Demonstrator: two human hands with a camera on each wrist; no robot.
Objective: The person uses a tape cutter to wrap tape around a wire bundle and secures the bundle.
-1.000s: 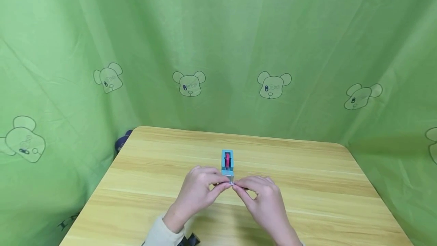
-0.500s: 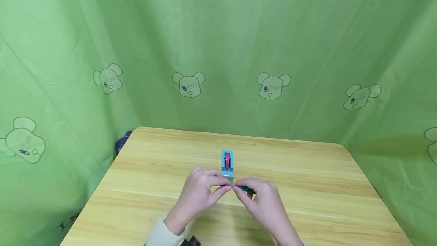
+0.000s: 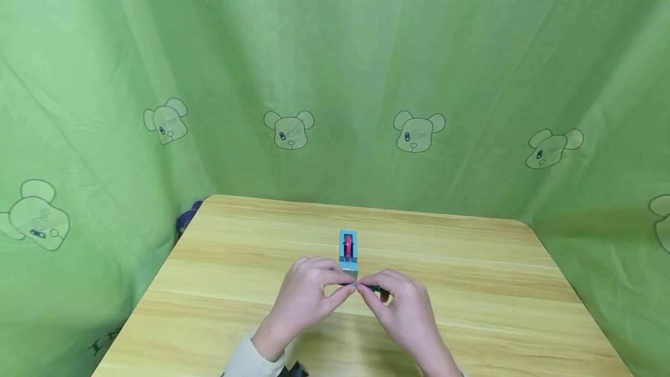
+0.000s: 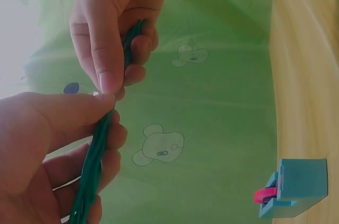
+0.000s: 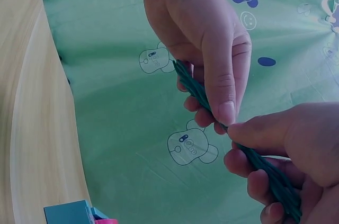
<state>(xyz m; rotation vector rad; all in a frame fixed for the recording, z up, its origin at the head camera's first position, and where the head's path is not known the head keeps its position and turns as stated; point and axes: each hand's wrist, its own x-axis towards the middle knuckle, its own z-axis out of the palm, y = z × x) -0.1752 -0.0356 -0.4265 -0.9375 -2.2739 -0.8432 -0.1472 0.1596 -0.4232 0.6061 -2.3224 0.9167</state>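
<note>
A thin bundle of dark green strands (image 4: 92,166) runs lengthwise through both hands. My left hand (image 3: 309,291) pinches it near the middle between thumb and index finger, with the other fingers curled behind it. My right hand (image 3: 403,307) pinches it right beside that spot, the two thumb tips meeting. In the right wrist view the bundle (image 5: 275,181) passes along the right fingers, and its other end sticks out past the left hand. A small pale glint shows at the pinched spot. Just beyond the fingertips stands a light blue tape dispenser (image 3: 348,267) with a pink roll (image 3: 348,247).
The wood-grain table (image 3: 251,237) extends around the hands. Behind it and at both sides hangs a green curtain (image 3: 345,74) printed with bear heads. A black object (image 3: 297,369) lies by the left cuff at the bottom edge.
The dark green bundle has come into sight behind the right fingers, where it was hidden a second ago. Both hands stay in nearly the same place, still pinching; the tape dispenser has not moved.
</note>
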